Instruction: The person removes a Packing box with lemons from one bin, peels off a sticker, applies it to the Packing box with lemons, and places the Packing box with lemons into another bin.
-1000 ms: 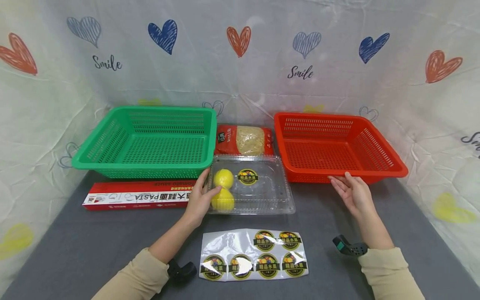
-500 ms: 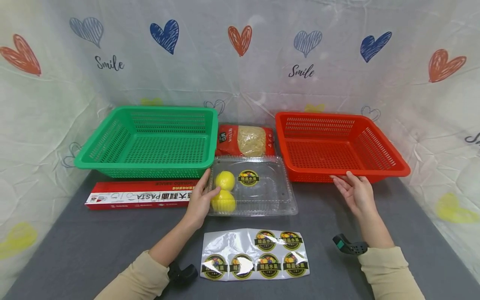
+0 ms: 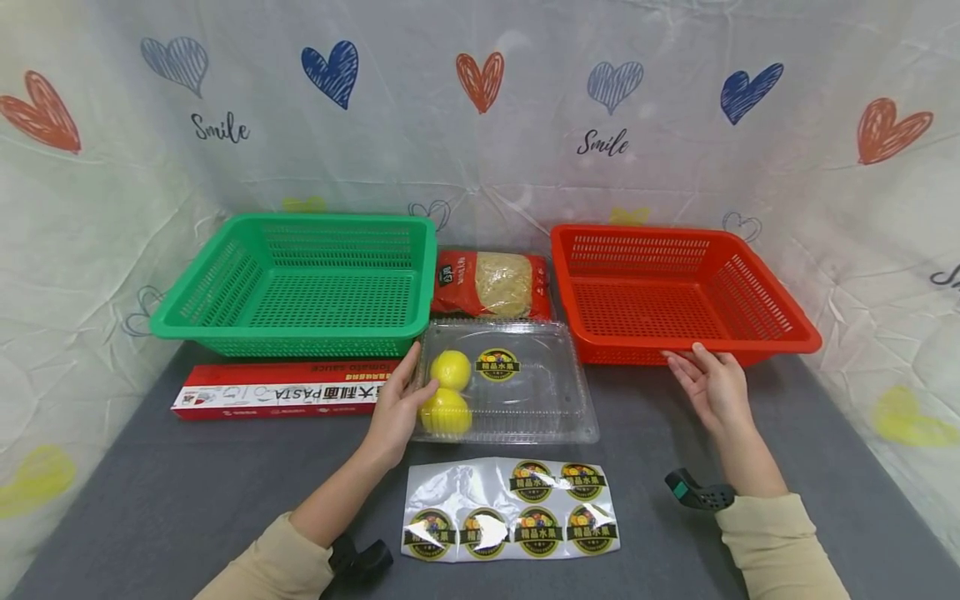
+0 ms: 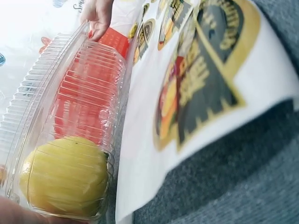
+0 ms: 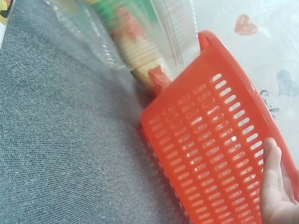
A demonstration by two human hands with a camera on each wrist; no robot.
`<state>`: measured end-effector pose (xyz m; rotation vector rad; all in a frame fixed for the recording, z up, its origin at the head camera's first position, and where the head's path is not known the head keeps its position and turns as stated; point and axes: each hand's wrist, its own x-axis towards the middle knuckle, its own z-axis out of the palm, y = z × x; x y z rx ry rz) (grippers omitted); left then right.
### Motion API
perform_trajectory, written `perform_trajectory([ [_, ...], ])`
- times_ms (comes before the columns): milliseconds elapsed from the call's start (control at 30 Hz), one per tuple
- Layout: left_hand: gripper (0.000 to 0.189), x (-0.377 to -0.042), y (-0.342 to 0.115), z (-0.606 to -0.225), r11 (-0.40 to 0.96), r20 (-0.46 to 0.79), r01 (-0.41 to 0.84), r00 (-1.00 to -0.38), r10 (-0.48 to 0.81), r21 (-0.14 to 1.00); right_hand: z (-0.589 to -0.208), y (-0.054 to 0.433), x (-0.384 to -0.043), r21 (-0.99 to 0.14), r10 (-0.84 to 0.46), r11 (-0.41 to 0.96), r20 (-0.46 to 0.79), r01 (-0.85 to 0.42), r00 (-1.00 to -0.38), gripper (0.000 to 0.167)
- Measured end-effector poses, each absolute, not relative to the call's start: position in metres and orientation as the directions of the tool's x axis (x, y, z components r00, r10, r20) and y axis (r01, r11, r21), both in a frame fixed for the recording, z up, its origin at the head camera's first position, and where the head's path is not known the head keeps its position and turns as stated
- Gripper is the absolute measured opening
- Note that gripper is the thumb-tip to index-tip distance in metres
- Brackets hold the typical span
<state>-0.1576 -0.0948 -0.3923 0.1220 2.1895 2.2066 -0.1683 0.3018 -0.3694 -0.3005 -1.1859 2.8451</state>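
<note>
My left hand (image 3: 392, 412) grips the left side of a clear plastic clamshell box (image 3: 532, 400), its thumb over the lid. Inside the box, at its left end, lie two round yellow fruits (image 3: 450, 371), one behind the other; the nearer yellow fruit (image 4: 65, 175) shows large in the left wrist view. A round fruit sticker (image 3: 498, 364) is on the lid. At the front rim of the red basket (image 3: 682, 344), my right hand (image 3: 716, 392) touches the plastic with fairly straight fingers. The right wrist view shows these fingers (image 5: 271, 168) against the basket's slotted outer wall.
Left stands a green basket (image 3: 300, 332), with a red and white pasta box (image 3: 281, 396) before it. A red noodle bag (image 3: 491, 283) lies behind the clear box. In front is a sticker sheet (image 3: 450, 483) with several round labels. A heart-printed cloth (image 3: 480, 158) hangs behind.
The clear box has slid a little toward me, with my left hand on it and the yellow fruits inside. My right hand stays at the red basket.
</note>
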Motion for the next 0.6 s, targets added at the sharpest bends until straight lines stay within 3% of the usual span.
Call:
perform_trajectory([
  [600,0.059,-0.143,-0.1,-0.379,-0.032,0.015,0.011,-0.994,0.109,0.999,-0.368,0.303,-0.167,-0.717,0.115,-0.695,-0.174,0.046,-0.978,0.044],
])
